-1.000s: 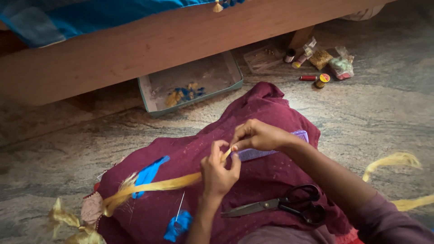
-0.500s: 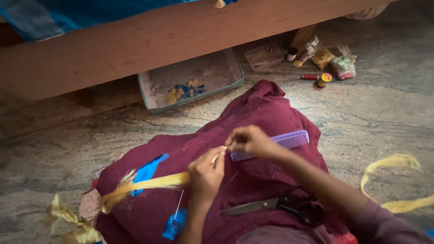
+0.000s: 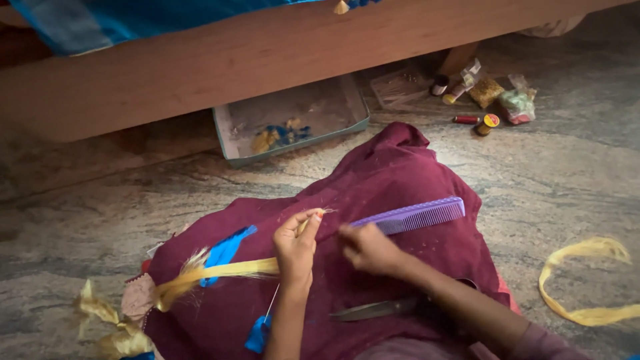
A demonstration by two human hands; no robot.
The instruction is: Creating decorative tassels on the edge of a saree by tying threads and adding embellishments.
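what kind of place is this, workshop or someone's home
Most likely a home. The person works seated on a stone floor beside a low wooden bed frame, with a shallow tray of scraps and thread spools pushed underneath it.

Comb (image 3: pixel 413 215) on cloth (image 3: pixel 400 173); tray (image 3: pixel 227 127) behind cloth; scissors (image 3: pixel 373 310) before comb.

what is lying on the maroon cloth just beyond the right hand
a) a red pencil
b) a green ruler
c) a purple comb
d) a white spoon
c: a purple comb lies flat on the maroon cloth, its near end by the right hand, while the left hand pinches the end of a yellow thread bundle.
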